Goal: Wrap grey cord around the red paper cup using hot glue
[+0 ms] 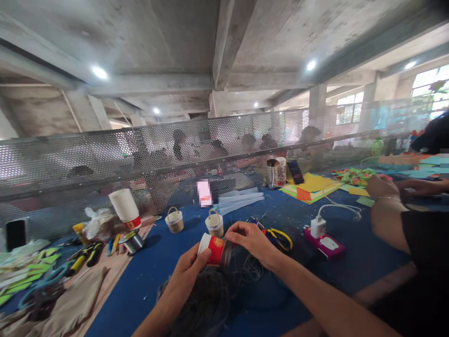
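A red-and-white paper cup (216, 249) lies on its side in my left hand (194, 262), fingers wrapped round its body and thumb on top. At the cup's right end, my right hand (249, 241) pinches what looks like a strand of grey yarn (253, 269); blurred strands show just below these fingertips. A large ball of dark grey yarn (199, 304) sits beneath the cup, partly hidden by my left forearm. Just behind the cup stand two small handled baskets, a nearer basket (214, 224) and a left basket (174, 221), both pale-rimmed with tan bases.
Yellow-handled pliers (280, 238) and a purple power strip (324, 243) with a white charger (318, 227) lie to the right. Stacked paper cups (124, 206), blue scissors (44, 285) and cloth (75, 299) are left. A co-worker's hand (382, 187) works at far right; a perforated screen (157, 159) stands behind.
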### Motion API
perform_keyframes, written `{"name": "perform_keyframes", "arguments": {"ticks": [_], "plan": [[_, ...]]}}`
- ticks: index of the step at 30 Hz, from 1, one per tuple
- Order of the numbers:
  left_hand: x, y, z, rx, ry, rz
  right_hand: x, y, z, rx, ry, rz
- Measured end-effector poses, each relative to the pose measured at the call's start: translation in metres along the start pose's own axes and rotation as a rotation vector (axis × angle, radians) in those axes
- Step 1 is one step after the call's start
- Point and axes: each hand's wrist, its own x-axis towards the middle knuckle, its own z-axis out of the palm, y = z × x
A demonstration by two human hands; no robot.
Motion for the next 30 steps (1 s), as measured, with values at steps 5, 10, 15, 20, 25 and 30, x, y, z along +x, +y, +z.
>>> {"name": "perform_keyframes", "arguments": {"ticks": [5,10,15,20,25,30], "plan": [[0.001,0.000,-0.001,-0.004,0.004,-0.007,-0.001,0.000,-0.001,-0.042,-0.015,-0.063],[0.004,0.002,-0.003,0.037,0.057,0.051,-0.008,-0.013,-0.002,-0.069,-0.062,-0.166],[0.007,0.000,-0.007,0.048,0.157,0.044,-0.012,-0.021,-0.003,-0.168,-0.168,-0.289],[0.008,-0.006,-0.010,0.020,0.194,0.068,-0.004,-0.014,-0.022,-0.587,0.087,-0.291],[0.010,-0.014,-0.014,0.017,0.244,0.090,0.001,-0.009,-0.059,-1.118,0.103,-0.072],[0.012,-0.013,-0.017,-0.051,0.234,0.065,-0.007,0.001,-0.078,-1.340,0.029,0.127]]}}
